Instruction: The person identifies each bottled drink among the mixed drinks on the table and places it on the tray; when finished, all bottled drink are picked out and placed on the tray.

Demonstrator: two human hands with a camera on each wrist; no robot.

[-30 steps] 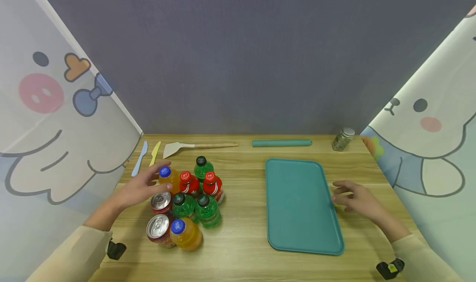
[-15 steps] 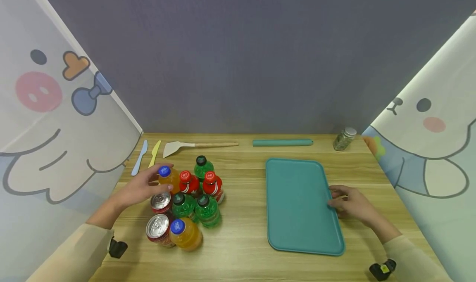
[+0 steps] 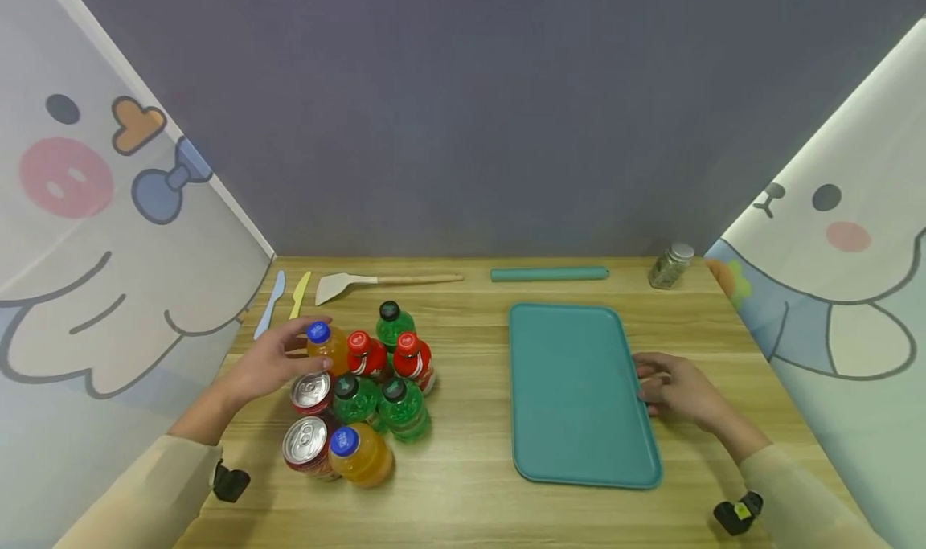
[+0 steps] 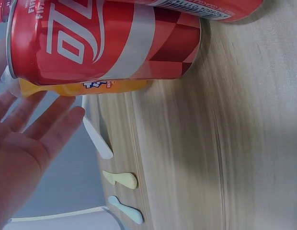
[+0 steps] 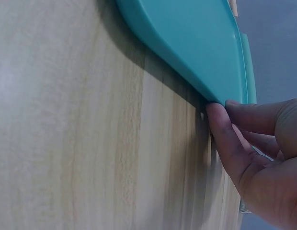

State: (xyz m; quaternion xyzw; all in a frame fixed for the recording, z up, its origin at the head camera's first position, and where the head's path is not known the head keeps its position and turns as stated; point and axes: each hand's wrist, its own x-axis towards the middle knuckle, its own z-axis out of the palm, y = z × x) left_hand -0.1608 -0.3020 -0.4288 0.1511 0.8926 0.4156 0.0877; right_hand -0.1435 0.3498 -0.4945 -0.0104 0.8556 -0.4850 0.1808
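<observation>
My left hand (image 3: 264, 364) is at an orange drink bottle (image 3: 334, 350) with a blue cap, thumb on the near side and fingers behind it. In the left wrist view those fingers look extended and loose beside the bottle, partly hidden behind a red soda can (image 4: 105, 43). On the right, a teal tray (image 3: 582, 396) lies flat in the head view. My right hand (image 3: 676, 388) pinches its right edge between thumb and forefinger, and the right wrist view shows that edge slightly off the wood.
Red-capped bottles (image 3: 366, 358), green bottles (image 3: 403, 411), a second can (image 3: 307, 443) and another orange bottle (image 3: 363, 456) crowd together at left. Along the back lie knives (image 3: 271, 304), a spatula (image 3: 391, 279), a teal rod (image 3: 550, 274) and a spice jar (image 3: 670, 266).
My right hand has moved left from beside the tray and taken hold of its right edge. The tray has shifted slightly left. My left hand has stayed at the orange bottle.
</observation>
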